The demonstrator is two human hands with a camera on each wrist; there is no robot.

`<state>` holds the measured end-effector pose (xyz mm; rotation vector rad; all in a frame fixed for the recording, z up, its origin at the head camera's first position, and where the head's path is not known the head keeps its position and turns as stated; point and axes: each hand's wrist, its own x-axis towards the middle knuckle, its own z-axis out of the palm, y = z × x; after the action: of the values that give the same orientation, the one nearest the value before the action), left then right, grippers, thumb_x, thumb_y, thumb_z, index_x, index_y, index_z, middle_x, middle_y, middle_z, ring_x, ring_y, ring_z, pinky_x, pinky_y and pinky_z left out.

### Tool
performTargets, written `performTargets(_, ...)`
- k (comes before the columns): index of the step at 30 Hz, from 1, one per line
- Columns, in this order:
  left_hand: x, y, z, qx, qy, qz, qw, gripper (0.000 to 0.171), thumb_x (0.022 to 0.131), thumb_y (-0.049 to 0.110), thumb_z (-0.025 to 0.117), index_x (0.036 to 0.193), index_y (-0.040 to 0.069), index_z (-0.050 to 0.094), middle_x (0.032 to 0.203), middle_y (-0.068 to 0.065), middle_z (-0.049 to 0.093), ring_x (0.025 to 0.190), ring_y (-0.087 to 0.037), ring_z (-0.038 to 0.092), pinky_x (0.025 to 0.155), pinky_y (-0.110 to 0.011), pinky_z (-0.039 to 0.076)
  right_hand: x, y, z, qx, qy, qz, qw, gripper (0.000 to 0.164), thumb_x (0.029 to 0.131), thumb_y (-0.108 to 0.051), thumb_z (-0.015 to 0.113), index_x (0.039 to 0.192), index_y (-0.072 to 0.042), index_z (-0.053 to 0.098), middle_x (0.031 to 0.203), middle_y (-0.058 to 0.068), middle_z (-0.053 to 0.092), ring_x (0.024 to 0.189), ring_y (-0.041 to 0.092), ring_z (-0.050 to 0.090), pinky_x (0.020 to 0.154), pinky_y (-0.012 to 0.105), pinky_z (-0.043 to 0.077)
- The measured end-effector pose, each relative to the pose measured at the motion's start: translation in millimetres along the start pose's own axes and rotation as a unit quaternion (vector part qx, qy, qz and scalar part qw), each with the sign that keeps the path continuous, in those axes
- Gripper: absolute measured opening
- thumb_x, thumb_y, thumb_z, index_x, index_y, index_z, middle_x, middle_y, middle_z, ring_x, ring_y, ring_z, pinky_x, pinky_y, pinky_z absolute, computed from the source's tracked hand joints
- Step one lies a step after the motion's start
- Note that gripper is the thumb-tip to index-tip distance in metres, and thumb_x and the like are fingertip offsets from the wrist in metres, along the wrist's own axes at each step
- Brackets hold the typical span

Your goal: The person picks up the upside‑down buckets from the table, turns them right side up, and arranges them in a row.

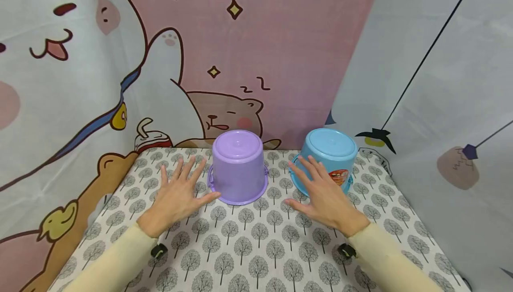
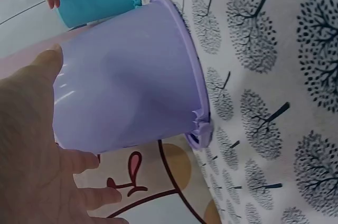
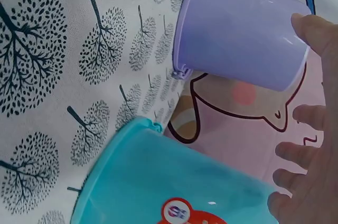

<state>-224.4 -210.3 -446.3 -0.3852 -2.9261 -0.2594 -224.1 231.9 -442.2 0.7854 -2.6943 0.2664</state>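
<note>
A purple bucket [image 1: 238, 172] stands upside down on the table, its rim and handle resting on the cloth. To its right, a light blue bucket [image 1: 330, 149] is also upside down, with a red label [image 1: 339, 176] low on its side. My left hand [image 1: 178, 194] hovers at the left of the purple bucket, fingers spread and holding nothing. In front of the blue bucket my right hand [image 1: 320, 194] is likewise spread, and it overlaps part of that bucket in the head view. Whatever lies under either bucket is hidden.
A white cloth [image 1: 240, 256] printed with grey trees covers the table. Behind it hangs a curtain [image 1: 288, 51] with cartoon animals, and a pale curtain [image 1: 461, 83] closes off the right side. Both sleeves carry a dark wrist strap [image 1: 159, 251].
</note>
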Motion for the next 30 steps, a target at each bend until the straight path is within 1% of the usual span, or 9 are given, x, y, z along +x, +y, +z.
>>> performTargets(6,1.4,-4.6,10.1,-0.005,-0.011,-0.001,0.9999,0.114,0.105,0.092,0.053,0.188,0.023,0.019,0.195,-0.018,0.018,0.178,-0.059,0.020,0.136,-0.094,0.001,7.1,3.8,12.4,0.038,-0.030,0.005,0.999,0.104,0.106,-0.074,0.074,0.188,-0.033,0.025,0.195,0.015,0.025,0.180,0.052,0.026,0.138,0.078,0.040)
performTargets(9,1.7,-6.8,14.8,-0.012,-0.015,0.000,0.9998,0.115,0.104,0.093,0.054,0.188,0.022,0.021,0.195,-0.019,0.019,0.177,-0.059,0.023,0.135,-0.094,0.003,11.4,6.3,20.6,0.052,-0.039,0.002,0.998,0.103,0.106,-0.072,0.074,0.187,-0.031,0.027,0.195,0.015,0.026,0.179,0.052,0.027,0.137,0.080,0.040)
performTargets(12,1.9,-10.2,20.2,-0.025,-0.021,-0.007,0.9994,0.115,0.104,0.093,0.055,0.188,0.022,0.022,0.194,-0.022,0.021,0.178,-0.058,0.022,0.135,-0.094,0.002,17.2,8.0,28.7,0.058,-0.043,-0.009,0.997,0.101,0.106,-0.071,0.075,0.186,-0.026,0.032,0.193,0.018,0.030,0.178,0.052,0.029,0.136,0.081,0.041)
performTargets(17,5.8,-16.5,31.3,-0.037,-0.032,-0.012,0.9987,0.116,0.103,0.093,0.056,0.188,0.023,0.021,0.191,-0.026,0.026,0.176,-0.059,0.024,0.135,-0.095,-0.001,26.1,10.2,40.4,0.064,-0.050,-0.021,0.997,0.098,0.106,-0.068,0.075,0.184,-0.020,0.038,0.192,0.018,0.035,0.177,0.052,0.033,0.130,0.082,0.048)
performTargets(22,9.0,-20.8,41.4,-0.041,-0.048,-0.019,0.9978,0.117,0.103,0.092,0.058,0.188,0.021,0.021,0.189,-0.028,0.031,0.174,-0.061,0.032,0.135,-0.095,0.003,36.0,11.2,50.4,0.084,-0.075,-0.012,0.994,0.100,0.106,-0.068,0.077,0.185,-0.025,0.035,0.193,0.015,0.033,0.178,0.048,0.034,0.131,0.080,0.049)
performTargets(25,9.6,-22.4,47.1,-0.052,-0.057,-0.022,0.9968,0.117,0.103,0.090,0.060,0.187,0.019,0.022,0.190,-0.027,0.031,0.174,-0.061,0.033,0.135,-0.094,0.005,41.8,11.3,55.3,0.094,-0.094,-0.001,0.991,0.101,0.105,-0.070,0.077,0.186,-0.026,0.033,0.193,0.015,0.031,0.178,0.048,0.034,0.131,0.079,0.049)
performTargets(30,14.6,-20.5,53.9,-0.066,-0.065,-0.014,0.9956,0.120,0.103,0.091,0.060,0.187,0.015,0.023,0.191,-0.025,0.028,0.175,-0.060,0.032,0.135,-0.096,0.011,50.0,14.9,63.4,0.104,-0.118,0.016,0.987,0.103,0.105,-0.070,0.078,0.186,-0.026,0.032,0.194,0.016,0.030,0.177,0.050,0.035,0.130,0.081,0.049)
